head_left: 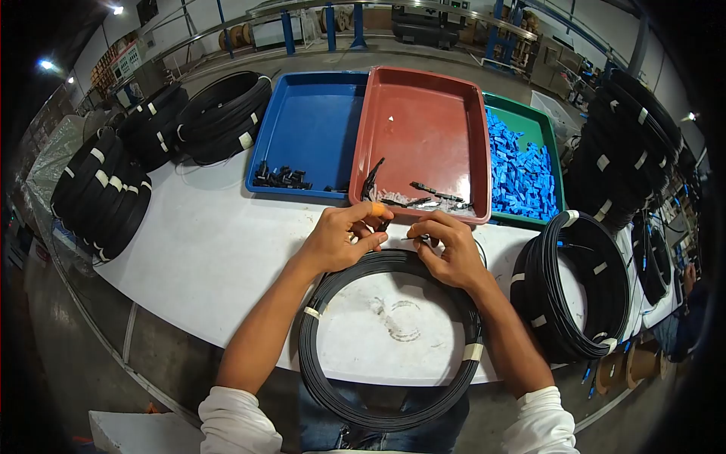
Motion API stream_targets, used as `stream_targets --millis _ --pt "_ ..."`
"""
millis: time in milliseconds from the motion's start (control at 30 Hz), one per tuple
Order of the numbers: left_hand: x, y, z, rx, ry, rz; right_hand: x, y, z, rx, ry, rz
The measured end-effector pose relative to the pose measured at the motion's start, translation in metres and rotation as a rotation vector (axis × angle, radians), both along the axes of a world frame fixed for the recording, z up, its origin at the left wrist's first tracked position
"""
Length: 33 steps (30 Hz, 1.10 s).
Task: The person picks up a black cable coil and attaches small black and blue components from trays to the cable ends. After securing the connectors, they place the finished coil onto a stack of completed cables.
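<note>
My left hand, with orange tape round a finger, pinches a small black part between thumb and fingertips. Just to its right, my right hand is closed on what looks like the thin dark end of a cable, largely covered by my fingers. The two hands are a short gap apart. Below them a coil of black cable, bound with pale tape, lies on the white table and overhangs its front edge. Both hands are close to the front rim of a red tray holding several black pieces and small clear ones.
Left of the red tray is a blue tray with black parts; right, a green tray with many blue pieces. Cable coils stand at left, back left, right and back right.
</note>
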<state>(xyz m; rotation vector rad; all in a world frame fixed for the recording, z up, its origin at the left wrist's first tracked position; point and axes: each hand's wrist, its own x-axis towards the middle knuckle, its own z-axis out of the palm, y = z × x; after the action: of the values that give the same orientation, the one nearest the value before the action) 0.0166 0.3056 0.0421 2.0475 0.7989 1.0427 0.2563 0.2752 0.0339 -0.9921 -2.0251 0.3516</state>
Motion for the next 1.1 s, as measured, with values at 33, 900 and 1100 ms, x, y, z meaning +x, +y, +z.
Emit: stream_targets --millis 33,900,1100 --pt "0.0 -0.001 0.0 0.0 -0.003 -0.006 -0.001 -0.001 0.001 -0.026 0.022 0.004" --pt "-0.022 0.02 -0.026 0.434 -0.006 0.154 -0.025 0.03 0.033 -0.175 -0.084 0.01" --pt "-0.021 0.017 -0.025 0.498 -0.02 0.145 -0.033 0.022 0.028 -0.185 0.015 0.036"
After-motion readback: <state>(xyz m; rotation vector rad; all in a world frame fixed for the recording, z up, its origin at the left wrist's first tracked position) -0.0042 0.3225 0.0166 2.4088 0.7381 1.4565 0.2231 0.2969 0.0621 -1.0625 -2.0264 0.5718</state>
